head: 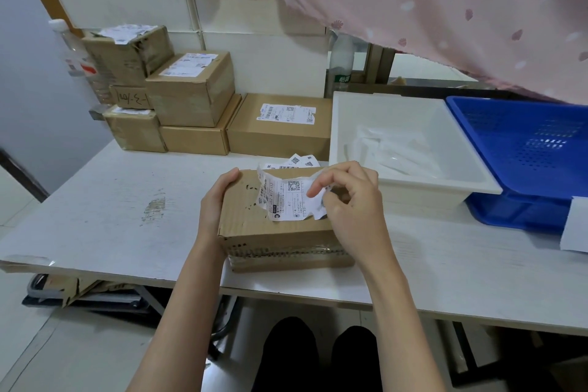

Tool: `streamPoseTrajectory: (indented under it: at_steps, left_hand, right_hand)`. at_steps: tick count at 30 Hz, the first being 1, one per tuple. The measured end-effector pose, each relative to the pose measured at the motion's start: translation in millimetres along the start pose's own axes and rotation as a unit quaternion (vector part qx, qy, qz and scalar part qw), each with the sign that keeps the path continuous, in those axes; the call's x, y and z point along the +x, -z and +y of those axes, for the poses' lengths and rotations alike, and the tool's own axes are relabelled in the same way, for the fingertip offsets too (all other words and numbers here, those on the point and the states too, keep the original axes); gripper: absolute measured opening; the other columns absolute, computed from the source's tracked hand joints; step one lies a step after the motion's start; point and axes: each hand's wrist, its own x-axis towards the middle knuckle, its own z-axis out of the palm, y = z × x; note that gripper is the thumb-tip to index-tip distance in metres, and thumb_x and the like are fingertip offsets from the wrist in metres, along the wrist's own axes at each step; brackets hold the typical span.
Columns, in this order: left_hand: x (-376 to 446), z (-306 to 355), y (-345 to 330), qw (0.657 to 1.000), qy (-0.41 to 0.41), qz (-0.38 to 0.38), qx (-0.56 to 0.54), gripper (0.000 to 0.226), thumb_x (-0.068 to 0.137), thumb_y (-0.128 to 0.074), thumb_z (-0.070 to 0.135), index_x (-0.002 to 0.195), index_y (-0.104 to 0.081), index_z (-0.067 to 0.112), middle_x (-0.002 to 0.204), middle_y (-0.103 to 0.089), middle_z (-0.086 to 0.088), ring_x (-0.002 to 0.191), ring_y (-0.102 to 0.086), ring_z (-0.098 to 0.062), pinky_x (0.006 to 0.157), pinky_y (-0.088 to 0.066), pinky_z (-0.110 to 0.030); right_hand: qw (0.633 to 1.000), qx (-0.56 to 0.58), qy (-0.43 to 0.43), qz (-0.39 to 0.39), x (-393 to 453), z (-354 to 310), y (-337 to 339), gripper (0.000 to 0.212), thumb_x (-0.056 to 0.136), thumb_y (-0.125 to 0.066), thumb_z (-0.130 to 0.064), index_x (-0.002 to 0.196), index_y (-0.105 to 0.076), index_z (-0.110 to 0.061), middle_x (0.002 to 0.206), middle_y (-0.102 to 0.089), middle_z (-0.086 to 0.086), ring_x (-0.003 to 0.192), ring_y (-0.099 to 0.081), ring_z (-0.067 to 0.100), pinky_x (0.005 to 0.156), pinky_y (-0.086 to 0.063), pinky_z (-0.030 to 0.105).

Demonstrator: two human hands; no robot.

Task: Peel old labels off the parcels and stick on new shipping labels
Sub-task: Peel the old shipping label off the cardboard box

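Two hands: both work on one parcel (280, 223) at the near edge of the white table (111, 210).
Parcel: brown corrugated cardboard box, scuffed and pitted on top, its long axis running from 9 to 3 o'clock along the table edge.
Old label (284, 197): white printed paper with a QR code, torn and wrinkled, partly lifted off the box top; its printed lines run toward 12 o'clock.
Left hand (216, 200): fingers curled over the parcel's 9 o'clock end, gripping and steadying it.
Right hand (350, 200): thumb and fingers pinch the crumpled 3 o'clock edge of the old label.
Label scraps (299, 162): loose white pieces just behind the parcel at 12 o'clock.
Open room: bare scratched tabletop stretches toward 9 o'clock; little room toward 3 o'clock.
White tray (413, 178): smooth plastic, at 2 o'clock, near the right hand, clear wrappers inside.
Blue basket (521, 140): perforated plastic, beyond the tray at 2 o'clock.
Stacked boxes (191, 89): cardboard cartons with labels, at 11 o'clock against the wall.
Curtain (413, 3): pink patterned cloth overhead at 1 o'clock.
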Motion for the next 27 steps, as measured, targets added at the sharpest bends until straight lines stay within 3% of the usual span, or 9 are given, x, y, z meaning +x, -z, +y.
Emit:
streamPoseTrajectory:
  at_steps: [5, 15, 19, 22, 27]
  left_hand:
    - [1, 0, 2, 1.0, 0.003, 0.001, 0.002, 0.055, 0.061, -0.076, 0.05, 0.101, -0.066, 0.014, 0.104, -0.064, -0.011, 0.09, -0.061, -0.027, 0.072, -0.049, -0.036]
    - [1, 0, 1, 1.0, 0.0, 0.001, 0.002, 0.032, 0.083, -0.066, 0.042, 0.096, -0.066, 0.013, 0.091, -0.067, -0.007, 0.074, -0.065, -0.021, 0.061, -0.051, -0.031]
    - [1, -1, 1, 1.0, -0.003, -0.007, 0.002, 0.029, 0.087, -0.063, 0.041, 0.094, -0.065, 0.013, 0.087, -0.067, -0.005, 0.071, -0.065, -0.019, 0.059, -0.051, -0.029]
    - [1, -1, 1, 1.0, 0.0, -0.012, 0.004, 0.035, 0.082, -0.067, 0.043, 0.098, -0.065, 0.013, 0.089, -0.067, -0.006, 0.073, -0.066, -0.02, 0.059, -0.052, -0.03]
    - [3, 0, 2, 1.0, -0.013, -0.022, 0.011, 0.047, 0.069, -0.072, 0.046, 0.099, -0.066, 0.012, 0.089, -0.064, -0.008, 0.074, -0.062, -0.022, 0.065, -0.048, -0.034]
  right_hand:
    - [0.999, -0.031, -0.006, 0.015, 2, -2, -4, 0.017, 0.081, -0.062, -0.005, 0.068, -0.066, -0.016, 0.093, -0.056, -0.011, 0.101, -0.044, 0.007, 0.073, -0.033, 0.003]
    - [0.998, -0.005, -0.011, 0.067, 0, -6, -2, 0.018, 0.084, -0.058, 0.002, 0.076, -0.068, -0.011, 0.105, -0.049, -0.007, 0.078, -0.049, -0.008, 0.072, -0.038, 0.003]
    - [0.998, -0.002, 0.009, 0.057, 3, -4, -3, 0.028, 0.082, -0.052, 0.001, 0.079, -0.069, -0.021, 0.102, -0.052, -0.014, 0.093, -0.049, 0.003, 0.075, -0.038, 0.012]
    - [0.996, -0.056, 0.054, 0.032, 1, -5, -7, 0.019, 0.079, -0.055, -0.016, 0.084, -0.068, -0.028, 0.103, -0.049, -0.02, 0.107, -0.045, 0.002, 0.087, -0.04, 0.021]
    - [0.973, -0.173, 0.151, -0.033, -1, -9, -13, 0.016, 0.068, -0.068, -0.04, 0.083, -0.068, -0.034, 0.111, -0.053, -0.018, 0.123, -0.039, 0.008, 0.105, -0.027, 0.03]
